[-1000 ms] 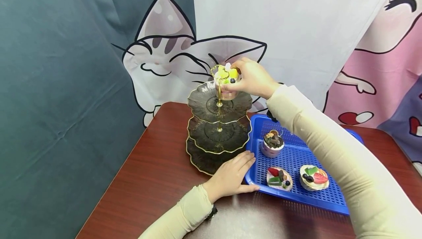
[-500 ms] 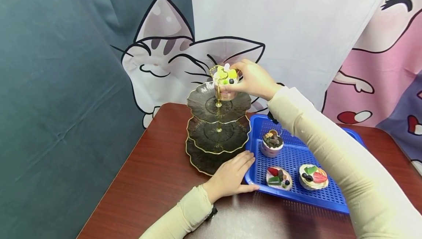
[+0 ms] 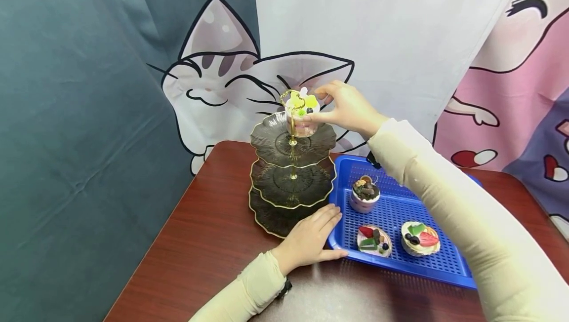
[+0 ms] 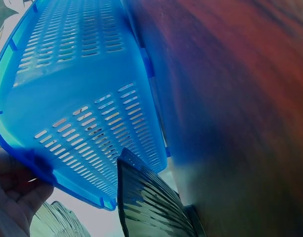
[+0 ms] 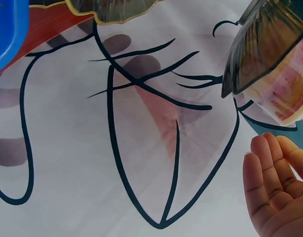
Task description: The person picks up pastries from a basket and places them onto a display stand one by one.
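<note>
A dessert cup (image 3: 304, 125) with pink layers, yellow fruit and a blueberry on top sits on the upper plate of a three-tier cake stand (image 3: 266, 139), behind the gold handle. My right hand (image 3: 348, 109) is beside the cup, thumb and fingers spread apart around its right side. In the right wrist view its relaxed fingers (image 5: 260, 177) show below the cup (image 5: 289, 94), with a gap between. My left hand (image 3: 306, 238) rests on the near left corner of the blue basket (image 3: 400, 267), fingers extended along the rim and thumb along the front edge.
In the basket are a chocolate-topped cup (image 3: 364, 196) and two fruit-topped cakes, one oval (image 3: 374, 242) and one round (image 3: 420, 239). The stand's scalloped lower plates (image 3: 271, 221) lie close to the left hand. A cat-print curtain (image 3: 306, 72) hangs behind the wooden table (image 3: 200, 243).
My right hand has let go of the dessert cup, its fingers moving slightly right and away. The left hand stays on the basket corner. The head view has shifted slightly.
</note>
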Motion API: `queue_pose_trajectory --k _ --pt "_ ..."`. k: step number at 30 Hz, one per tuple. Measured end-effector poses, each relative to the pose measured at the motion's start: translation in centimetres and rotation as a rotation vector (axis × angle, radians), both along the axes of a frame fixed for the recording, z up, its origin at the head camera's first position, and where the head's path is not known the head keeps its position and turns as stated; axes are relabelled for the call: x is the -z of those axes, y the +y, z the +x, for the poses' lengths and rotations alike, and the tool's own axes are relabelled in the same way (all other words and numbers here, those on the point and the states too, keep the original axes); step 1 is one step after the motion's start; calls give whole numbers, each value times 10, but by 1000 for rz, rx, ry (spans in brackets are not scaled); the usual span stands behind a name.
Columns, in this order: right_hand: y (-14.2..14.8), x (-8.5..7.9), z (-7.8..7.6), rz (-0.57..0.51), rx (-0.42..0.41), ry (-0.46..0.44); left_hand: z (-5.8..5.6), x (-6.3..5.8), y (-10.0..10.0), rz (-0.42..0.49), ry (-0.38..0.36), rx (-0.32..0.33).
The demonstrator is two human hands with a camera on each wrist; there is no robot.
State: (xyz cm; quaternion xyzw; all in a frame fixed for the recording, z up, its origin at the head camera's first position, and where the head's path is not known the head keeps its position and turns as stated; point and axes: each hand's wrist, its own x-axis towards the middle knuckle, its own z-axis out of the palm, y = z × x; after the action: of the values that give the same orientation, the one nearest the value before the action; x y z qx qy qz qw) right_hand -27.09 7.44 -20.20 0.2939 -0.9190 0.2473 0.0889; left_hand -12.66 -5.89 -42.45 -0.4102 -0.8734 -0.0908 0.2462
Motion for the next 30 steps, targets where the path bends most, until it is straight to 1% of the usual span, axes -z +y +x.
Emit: queue_pose_trajectory --k 4,13,22,30 --pt "7 2 2 -5 20 -27 0 1 -1 3 -3 -1" --pt "24 5 8 -41 42 -29 0 0 -2 12 -5 -3" --pt "39 14 14 -68 15 10 1 1 -3 2 -13 -7" --pt "53 21 21 -80 12 32 1 0 -3 6 1 -3"
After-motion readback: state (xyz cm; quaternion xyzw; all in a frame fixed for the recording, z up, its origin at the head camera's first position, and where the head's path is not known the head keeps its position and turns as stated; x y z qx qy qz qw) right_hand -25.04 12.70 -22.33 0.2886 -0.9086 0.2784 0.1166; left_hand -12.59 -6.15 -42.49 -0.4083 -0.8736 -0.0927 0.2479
